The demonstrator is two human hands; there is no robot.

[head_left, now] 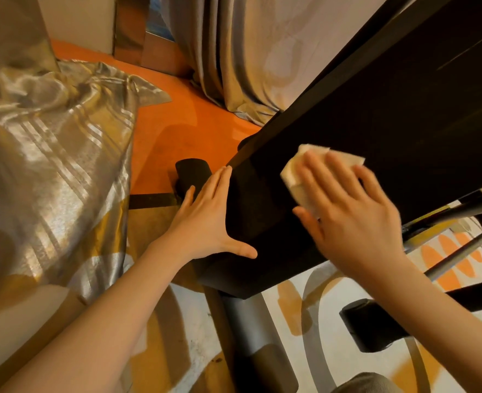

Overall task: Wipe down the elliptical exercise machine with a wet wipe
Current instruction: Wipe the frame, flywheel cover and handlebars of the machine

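The elliptical machine's dark housing (390, 114) fills the right half of the view, slanting down toward me. My right hand (350, 214) lies flat with straight fingers on a white wet wipe (293, 177), pressing it against the housing's side panel. My left hand (205, 219) rests with straight fingers along the housing's left edge, thumb spread onto its lower face. A grey support tube (251, 330) runs down below the housing. Most of the wipe is hidden under my right palm and fingers.
A black foot cap (191, 177) of the machine's base sits on the orange floor (177, 126). A second black cap (373, 324) lies on the patterned rug (305, 336) at the lower right. Shiny silver fabric (50, 165) is piled at the left; grey curtains (234, 52) hang behind.
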